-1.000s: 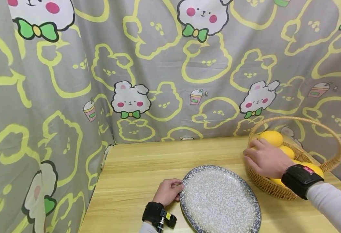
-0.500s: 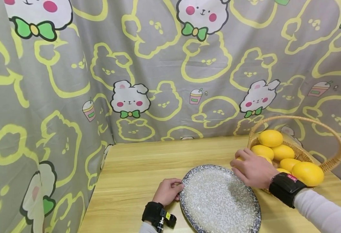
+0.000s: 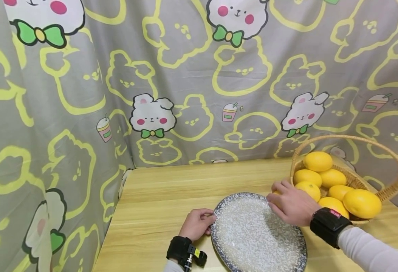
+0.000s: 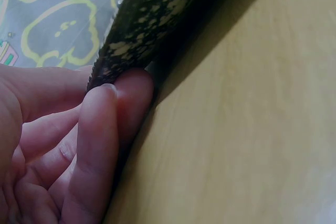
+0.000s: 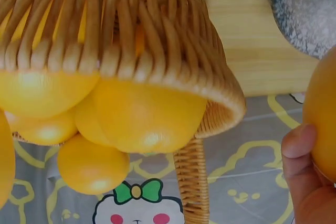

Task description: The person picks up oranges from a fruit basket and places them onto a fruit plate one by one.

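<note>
A speckled grey plate point(image 3: 253, 234) lies on the wooden table point(image 3: 158, 196). My left hand point(image 3: 208, 221) pinches the plate's left rim; in the left wrist view its fingers point(image 4: 100, 129) curl against the dark edge of the plate point(image 4: 152, 19). My right hand point(image 3: 282, 200) grips a yellow fruit point(image 3: 275, 192) low over the plate's far right rim, and the hand hides most of it. In the right wrist view the yellow fruit point(image 5: 323, 124) sits against my thumb point(image 5: 302, 171). A wicker basket point(image 3: 386, 194) with several yellow fruits point(image 3: 362, 203) stands just right of that hand.
A grey cartoon-print curtain point(image 3: 185, 75) closes off the back and left sides of the table. The basket's tall hoop handle point(image 3: 355, 139) arches over the fruit. In the right wrist view the basket point(image 5: 157, 51) is close by the hand.
My right hand has come out of the basket with a yellow fruit and moved left and down to the plate's rim. The left hand has kept its hold on the plate.
</note>
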Motion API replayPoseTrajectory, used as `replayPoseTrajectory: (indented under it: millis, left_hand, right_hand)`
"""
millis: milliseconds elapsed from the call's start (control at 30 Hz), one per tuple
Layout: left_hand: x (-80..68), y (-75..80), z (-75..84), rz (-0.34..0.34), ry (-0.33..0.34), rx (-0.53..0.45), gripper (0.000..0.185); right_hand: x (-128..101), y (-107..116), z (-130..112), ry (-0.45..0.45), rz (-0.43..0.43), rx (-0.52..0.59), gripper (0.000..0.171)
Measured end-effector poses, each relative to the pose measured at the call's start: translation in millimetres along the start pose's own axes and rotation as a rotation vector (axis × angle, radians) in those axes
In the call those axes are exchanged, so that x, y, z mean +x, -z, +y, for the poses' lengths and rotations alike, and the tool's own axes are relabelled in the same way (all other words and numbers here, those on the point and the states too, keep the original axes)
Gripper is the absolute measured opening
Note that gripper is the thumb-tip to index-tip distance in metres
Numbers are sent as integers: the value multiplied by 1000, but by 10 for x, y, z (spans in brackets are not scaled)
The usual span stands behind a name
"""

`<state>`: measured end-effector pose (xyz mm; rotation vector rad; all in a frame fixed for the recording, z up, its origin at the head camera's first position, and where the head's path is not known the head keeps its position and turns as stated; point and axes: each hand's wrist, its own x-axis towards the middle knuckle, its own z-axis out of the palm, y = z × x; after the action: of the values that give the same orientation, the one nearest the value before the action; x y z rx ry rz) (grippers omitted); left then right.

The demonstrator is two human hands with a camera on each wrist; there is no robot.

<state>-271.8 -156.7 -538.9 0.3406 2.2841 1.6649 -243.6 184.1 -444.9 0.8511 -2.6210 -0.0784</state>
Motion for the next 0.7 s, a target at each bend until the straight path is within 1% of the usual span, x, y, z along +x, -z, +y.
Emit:
replayPoseTrajectory:
  millis: [100,200,400,500,700]
  left_hand:
    - [-10,-10,-7,1,16,-2,36]
    - [-19,-17,-8,-1,28,-2,36]
    - [-8,1,23,1,23,10,37]
    - [-1,5,29,3,20,18,37]
    - [13,6,20,8,16,19,35]
  right_hand:
    - [-41,-46,-16,9,-10,6,11]
    - [-78,-79,-31,-2,-28,22,9]
    - [-108,-148,-51,-39,-81,43,7]
    - [-126,-186,-64,-40,-98,49,7]
    - [-157,-268,-71,-28,-70,40,9]
